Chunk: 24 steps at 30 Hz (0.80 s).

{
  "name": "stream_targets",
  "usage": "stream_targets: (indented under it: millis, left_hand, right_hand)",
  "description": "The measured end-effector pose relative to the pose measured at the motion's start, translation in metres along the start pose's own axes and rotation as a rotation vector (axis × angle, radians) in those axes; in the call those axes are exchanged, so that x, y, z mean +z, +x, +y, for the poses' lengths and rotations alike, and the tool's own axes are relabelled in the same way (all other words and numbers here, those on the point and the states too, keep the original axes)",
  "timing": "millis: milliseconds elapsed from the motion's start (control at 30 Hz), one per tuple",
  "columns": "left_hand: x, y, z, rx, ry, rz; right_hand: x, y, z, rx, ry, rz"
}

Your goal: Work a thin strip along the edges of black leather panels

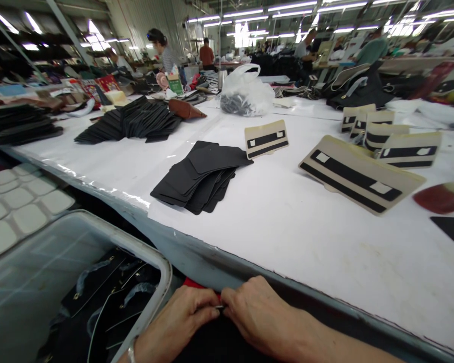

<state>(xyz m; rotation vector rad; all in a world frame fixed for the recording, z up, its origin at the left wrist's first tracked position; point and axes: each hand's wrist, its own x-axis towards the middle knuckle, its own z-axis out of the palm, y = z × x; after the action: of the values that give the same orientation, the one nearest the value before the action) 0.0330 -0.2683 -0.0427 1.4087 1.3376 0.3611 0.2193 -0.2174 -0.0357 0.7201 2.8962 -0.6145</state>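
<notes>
At the table's near edge, my left hand (187,317) and my right hand (263,315) meet, fingers pinched together. Between the fingertips shows a small dark piece with a shiny edge (220,307); its kind is not clear. Black material (219,338) lies below my hands, and a bit of red (192,284) shows behind them. Farther up on the white tabletop (272,222) lies a fanned stack of black flat pieces (200,174). To its right is a beige panel with black strips (359,176).
A grey plastic bin (162,267) holding black bags with metal fittings (109,297) stands at left. More black pieces (136,118), a clear plastic bag (245,93) and smaller beige panels (408,148) are on the table. Several people are in the background.
</notes>
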Motion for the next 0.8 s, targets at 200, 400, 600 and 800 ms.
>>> stream_targets:
  millis: [200,400,600,800]
  left_hand:
    - [0.001,-0.012,-0.017,-0.085,-0.006,0.136]
    - [0.001,-0.027,-0.024,-0.132,-0.251,0.075]
    - [0.000,-0.031,-0.028,-0.130,-0.298,0.031]
    - [0.000,-0.034,-0.028,-0.111,-0.263,0.002]
  right_hand:
    - [-0.015,-0.025,-0.014,0.204,0.167,0.016]
    - [-0.002,-0.064,0.002,0.341,0.624,0.311]
    - [0.000,-0.062,0.005,0.308,0.696,0.492]
    - [0.005,-0.057,0.012,0.463,0.894,0.373]
